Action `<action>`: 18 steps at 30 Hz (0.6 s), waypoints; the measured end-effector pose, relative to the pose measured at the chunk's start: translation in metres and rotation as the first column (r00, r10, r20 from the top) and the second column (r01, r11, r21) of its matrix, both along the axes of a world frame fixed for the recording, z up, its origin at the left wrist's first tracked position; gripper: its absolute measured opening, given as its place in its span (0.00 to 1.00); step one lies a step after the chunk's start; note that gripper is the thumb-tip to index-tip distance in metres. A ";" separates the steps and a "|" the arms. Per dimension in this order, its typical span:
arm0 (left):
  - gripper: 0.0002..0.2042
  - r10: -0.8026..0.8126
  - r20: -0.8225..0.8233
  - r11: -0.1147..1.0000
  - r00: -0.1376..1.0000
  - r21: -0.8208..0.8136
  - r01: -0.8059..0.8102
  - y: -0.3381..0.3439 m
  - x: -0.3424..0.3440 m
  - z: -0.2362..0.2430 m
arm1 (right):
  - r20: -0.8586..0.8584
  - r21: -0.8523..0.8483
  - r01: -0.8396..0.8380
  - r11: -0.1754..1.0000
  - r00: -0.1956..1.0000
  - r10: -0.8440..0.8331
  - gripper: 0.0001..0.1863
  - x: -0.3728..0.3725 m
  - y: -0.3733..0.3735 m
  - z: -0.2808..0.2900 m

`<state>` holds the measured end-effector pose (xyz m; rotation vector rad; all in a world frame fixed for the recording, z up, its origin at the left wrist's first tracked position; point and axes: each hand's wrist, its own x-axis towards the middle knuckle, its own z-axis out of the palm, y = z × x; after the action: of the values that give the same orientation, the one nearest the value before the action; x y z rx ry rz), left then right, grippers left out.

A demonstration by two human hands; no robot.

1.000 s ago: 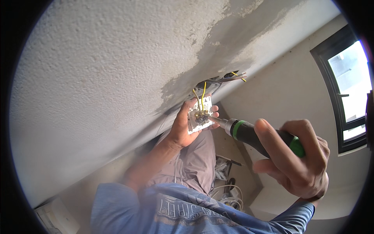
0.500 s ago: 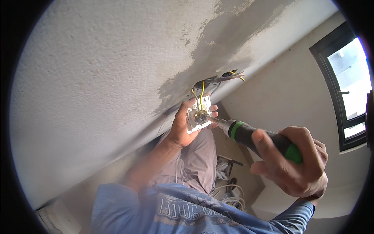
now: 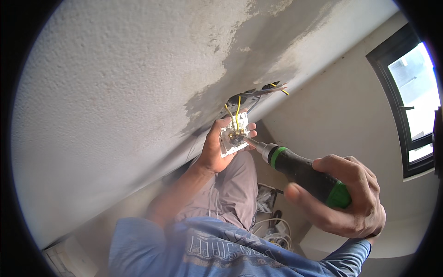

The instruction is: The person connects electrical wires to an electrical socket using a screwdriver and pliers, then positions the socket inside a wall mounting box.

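A white wall socket (image 3: 226, 147), its back and terminals turned up, rests in my left hand (image 3: 214, 152), with the thumb along one edge and fingertips round the other. Yellow wires (image 3: 238, 110) run from the wall opening (image 3: 234, 100) to its terminals. My right hand (image 3: 355, 196) is on the black and green handle of a screwdriver (image 3: 302, 171); the handle's end sits against the palm, fingers over the top, thumb spread off the near side. The screwdriver's tip meets the terminal area of the socket; the exact screw is too small to make out.
Beside the opening, grey wires with bare copper ends (image 3: 279, 88) stick out of a second hole (image 3: 269, 86). The rough wall (image 3: 115, 92) slants close on the left. A dark-framed window (image 3: 392, 87) stands at right. Coiled white cable (image 3: 287, 229) lies on the floor near my legs.
My right hand has turned around the screwdriver handle: the thumb has dropped away to the near side. The handle has shifted slightly left. My left hand and the socket have hardly moved.
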<state>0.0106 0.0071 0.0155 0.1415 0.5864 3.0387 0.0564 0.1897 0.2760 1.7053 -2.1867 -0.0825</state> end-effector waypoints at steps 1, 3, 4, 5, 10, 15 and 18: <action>0.33 0.006 0.002 1.000 1.000 -0.002 -0.006 0.000 0.000 0.000 | -0.004 0.009 -0.056 0.998 0.998 0.056 0.28 -0.004 0.001 0.000; 0.33 0.015 0.008 1.000 1.000 -0.008 -0.015 -0.001 0.000 -0.001 | -0.011 0.004 0.016 1.000 1.000 -0.016 0.28 -0.004 0.001 -0.001; 0.33 0.016 0.008 1.000 1.000 -0.009 -0.015 0.000 -0.001 -0.001 | -0.008 0.000 0.048 0.999 0.999 -0.048 0.28 -0.003 0.002 -0.002; 0.33 0.016 0.007 1.000 1.000 -0.009 -0.016 0.002 -0.001 -0.001 | -0.005 -0.004 0.080 0.997 0.997 -0.080 0.29 -0.002 0.003 -0.002; 0.33 0.046 -0.004 0.998 0.999 -0.050 -0.046 0.000 -0.002 -0.003 | 0.038 -0.029 0.065 0.997 0.997 -0.064 0.26 -0.008 0.001 0.001; 0.31 0.049 -0.010 0.996 0.999 -0.080 -0.049 -0.003 -0.003 -0.006 | -0.034 0.117 0.139 0.983 0.990 -0.136 0.22 -0.001 0.003 0.005; 0.31 0.062 -0.015 0.995 0.998 -0.081 -0.063 -0.002 -0.003 -0.005 | -0.036 0.184 0.104 0.977 0.994 -0.099 0.28 -0.008 0.007 0.009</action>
<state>0.0079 0.0053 0.0106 0.1411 0.7282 3.0699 0.0482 0.1966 0.2853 1.6754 -2.3084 -0.3442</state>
